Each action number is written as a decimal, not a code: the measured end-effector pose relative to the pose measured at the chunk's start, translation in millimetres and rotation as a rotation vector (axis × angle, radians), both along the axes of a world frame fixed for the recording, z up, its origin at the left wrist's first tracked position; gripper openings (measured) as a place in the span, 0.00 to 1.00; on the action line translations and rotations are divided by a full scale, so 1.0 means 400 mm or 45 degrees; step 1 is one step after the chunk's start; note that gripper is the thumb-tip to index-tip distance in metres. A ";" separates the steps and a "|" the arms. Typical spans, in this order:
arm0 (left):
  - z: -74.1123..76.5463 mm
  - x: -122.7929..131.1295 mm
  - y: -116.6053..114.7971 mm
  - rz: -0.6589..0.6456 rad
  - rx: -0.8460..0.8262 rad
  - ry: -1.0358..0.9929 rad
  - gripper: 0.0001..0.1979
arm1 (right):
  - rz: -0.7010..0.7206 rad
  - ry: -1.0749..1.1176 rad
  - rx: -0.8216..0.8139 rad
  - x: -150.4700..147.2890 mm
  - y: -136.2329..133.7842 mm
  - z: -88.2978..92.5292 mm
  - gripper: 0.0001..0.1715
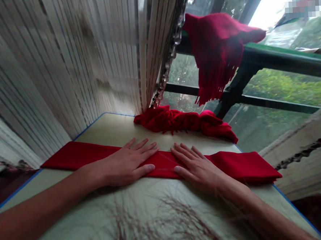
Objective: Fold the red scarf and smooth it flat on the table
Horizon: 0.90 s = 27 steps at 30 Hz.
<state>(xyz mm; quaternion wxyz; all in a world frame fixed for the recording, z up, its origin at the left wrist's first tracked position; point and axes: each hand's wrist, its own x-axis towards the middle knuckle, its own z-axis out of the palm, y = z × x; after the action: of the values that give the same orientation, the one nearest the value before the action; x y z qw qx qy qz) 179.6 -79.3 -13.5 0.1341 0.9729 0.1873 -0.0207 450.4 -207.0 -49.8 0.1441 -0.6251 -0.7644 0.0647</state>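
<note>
A red scarf (164,165), folded into a long flat strip, lies across the pale table (144,211) from its left edge to its right edge. My left hand (129,161) rests flat on the strip, left of its middle, fingers spread. Just right of the middle, my right hand (194,165) also lies flat on the cloth with its fingers apart. A short stretch of red fabric shows between the two thumbs. Neither hand grasps anything; the cloth under the palms is hidden.
Behind the strip, a crumpled red cloth (182,120) lies along the table's far edge. Another fringed red scarf (218,51) hangs over a dark green rail (287,59) by the window. Striped string curtains (64,60) stand at the left. Blurred hair strands cross the near foreground.
</note>
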 end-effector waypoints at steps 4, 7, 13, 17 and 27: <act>0.003 0.005 -0.006 0.022 -0.006 -0.005 0.34 | -0.006 -0.020 -0.015 0.001 -0.002 0.004 0.37; 0.000 0.007 -0.007 0.016 -0.012 -0.029 0.34 | -0.002 -0.051 -0.014 0.004 -0.005 0.003 0.36; -0.002 0.007 -0.008 0.008 0.013 -0.020 0.35 | -0.005 -0.080 -0.163 -0.008 0.004 0.046 0.39; -0.002 0.002 -0.008 0.000 0.030 -0.018 0.39 | 0.043 -0.027 -0.109 -0.075 0.039 0.110 0.43; 0.008 -0.007 0.006 -0.061 -0.003 -0.130 0.47 | 0.139 0.106 -0.029 -0.214 0.120 0.057 0.46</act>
<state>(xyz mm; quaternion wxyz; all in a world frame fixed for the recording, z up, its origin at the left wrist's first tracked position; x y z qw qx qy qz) 176.7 -76.9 -10.3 0.1441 0.9767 0.1569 0.0256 364.8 -158.9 -26.8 0.1649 -0.5810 -0.7898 0.1070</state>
